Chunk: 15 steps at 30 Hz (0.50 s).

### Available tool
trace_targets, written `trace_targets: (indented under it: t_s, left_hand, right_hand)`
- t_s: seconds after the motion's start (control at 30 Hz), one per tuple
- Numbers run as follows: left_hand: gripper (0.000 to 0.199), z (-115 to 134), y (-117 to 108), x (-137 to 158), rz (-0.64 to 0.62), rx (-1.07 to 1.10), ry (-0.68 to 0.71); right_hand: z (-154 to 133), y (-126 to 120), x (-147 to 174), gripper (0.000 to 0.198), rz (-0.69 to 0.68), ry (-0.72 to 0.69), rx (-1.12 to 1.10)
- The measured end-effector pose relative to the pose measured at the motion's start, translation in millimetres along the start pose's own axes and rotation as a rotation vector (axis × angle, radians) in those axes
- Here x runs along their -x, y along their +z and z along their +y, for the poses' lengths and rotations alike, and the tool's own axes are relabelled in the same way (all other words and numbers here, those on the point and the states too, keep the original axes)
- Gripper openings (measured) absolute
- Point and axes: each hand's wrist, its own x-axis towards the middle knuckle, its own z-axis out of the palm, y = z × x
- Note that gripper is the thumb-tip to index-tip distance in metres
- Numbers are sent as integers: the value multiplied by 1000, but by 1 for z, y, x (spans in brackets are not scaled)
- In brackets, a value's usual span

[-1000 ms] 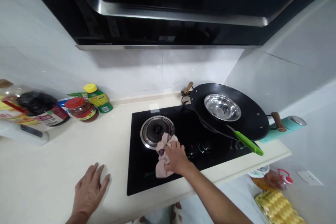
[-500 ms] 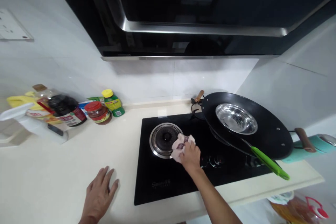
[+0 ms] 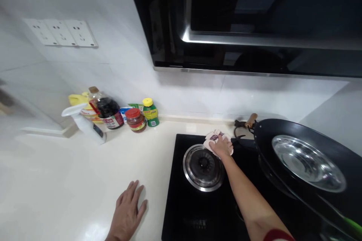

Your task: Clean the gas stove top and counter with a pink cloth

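Right hand wiping the back of the stove with a cloth

The right hand is closed on a crumpled cloth, pressing it to the stove at the burner's 1 o'clock edge. The left hand lies flat, fingers spread, on the counter at the burner's 8 o'clock.

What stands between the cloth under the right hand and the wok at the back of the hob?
Nothing visible. The right hand presses the cloth on the hob's back edge; bare black glass separates it from the wok's handle.
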Motion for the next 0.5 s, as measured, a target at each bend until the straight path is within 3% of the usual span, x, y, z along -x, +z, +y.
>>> trace_targets:
  t_s: [0.13, 0.3, 0.4, 0.5]
  left_hand:
    - [54, 2, 0, 3, 68, -45, 46]
    - [51, 2, 1, 4, 124, -56, 80]
    - [48, 1, 1, 4, 133, -62, 76]
    - [45, 1, 0, 3, 129, -54, 75]
  right_hand:
    - [-58, 16, -6, 84, -66, -125, -15]
    - [-133, 45, 35, 83, -122, -338, -43]
    - [-153, 58, 75, 78, -143, -477, -43]
    - [-146, 67, 118, 70, -116, -652, -48]
